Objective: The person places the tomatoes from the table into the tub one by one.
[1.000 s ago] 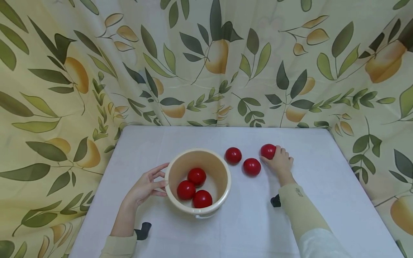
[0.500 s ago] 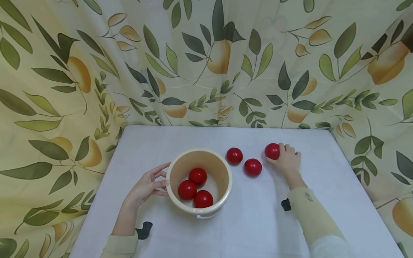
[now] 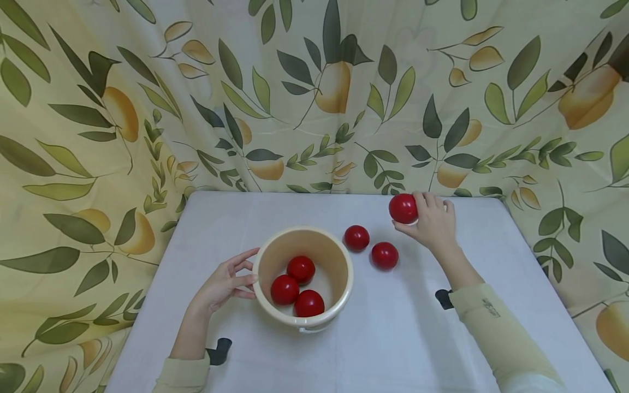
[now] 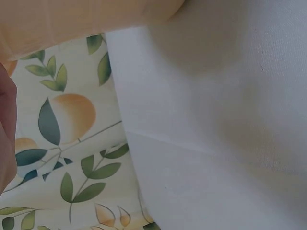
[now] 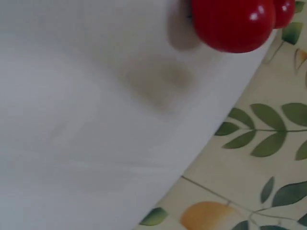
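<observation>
A cream bucket [image 3: 346, 273] stands on the table, with several red balls [image 3: 308, 303] in it. At its left side, my left hand [image 3: 221, 286] touches the outer wall near the rim, its fingers loosely extended. The left wrist view shows the bucket's wall [image 4: 86, 21] across the top and a bit of the hand at the left edge. Near the back of the table, my right hand [image 3: 429, 224] grips a red ball [image 3: 403, 208] between thumb and fingers, raised over the cloth. Glossy red balls [image 5: 235, 24] fill the top right of the right wrist view.
Two more red balls lie right of the bucket, one nearer the rim [image 3: 356, 238] and one closer to the right hand [image 3: 385, 256]. The white tablecloth [image 3: 373, 338] ends at a leaf-and-fruit print curtain [image 3: 314, 136] behind. Black wrist mounts [image 3: 219, 351] hang from the sleeves.
The right hand first shifts slightly right with the ball, then lifts it up and toward the back of the table. The left hand and bucket stay in place.
</observation>
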Available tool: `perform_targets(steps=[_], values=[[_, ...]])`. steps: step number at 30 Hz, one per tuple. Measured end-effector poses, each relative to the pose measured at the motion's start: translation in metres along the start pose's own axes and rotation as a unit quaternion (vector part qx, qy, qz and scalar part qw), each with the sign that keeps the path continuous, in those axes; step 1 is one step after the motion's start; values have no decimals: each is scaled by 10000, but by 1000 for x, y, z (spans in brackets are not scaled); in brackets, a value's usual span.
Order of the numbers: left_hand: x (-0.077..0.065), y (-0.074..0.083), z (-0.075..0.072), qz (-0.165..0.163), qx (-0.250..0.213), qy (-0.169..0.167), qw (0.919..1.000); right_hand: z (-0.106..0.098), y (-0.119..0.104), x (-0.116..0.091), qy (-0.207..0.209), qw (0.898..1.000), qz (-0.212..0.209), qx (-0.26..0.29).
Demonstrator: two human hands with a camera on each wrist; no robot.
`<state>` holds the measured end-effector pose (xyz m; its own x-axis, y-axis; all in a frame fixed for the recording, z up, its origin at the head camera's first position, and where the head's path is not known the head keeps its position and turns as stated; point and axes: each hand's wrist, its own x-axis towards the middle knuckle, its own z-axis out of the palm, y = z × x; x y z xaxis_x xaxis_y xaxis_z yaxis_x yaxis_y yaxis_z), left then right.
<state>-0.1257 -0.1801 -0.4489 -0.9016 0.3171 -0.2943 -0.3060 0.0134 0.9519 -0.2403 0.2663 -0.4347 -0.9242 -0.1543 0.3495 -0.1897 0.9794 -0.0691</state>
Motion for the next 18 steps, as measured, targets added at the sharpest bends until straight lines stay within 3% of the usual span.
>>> perform_targets(steps=[6,13,18], values=[[0,1,0,2,24,18,10000,-32,-38,4,482,9954,-819,129],[-1,2,1,30,37,-19,10000,-53,-86,0,158,9862,-1647,36],[-1,3,1,51,52,-4,10000,-51,-115,-5,68,9696,-2441,152]])
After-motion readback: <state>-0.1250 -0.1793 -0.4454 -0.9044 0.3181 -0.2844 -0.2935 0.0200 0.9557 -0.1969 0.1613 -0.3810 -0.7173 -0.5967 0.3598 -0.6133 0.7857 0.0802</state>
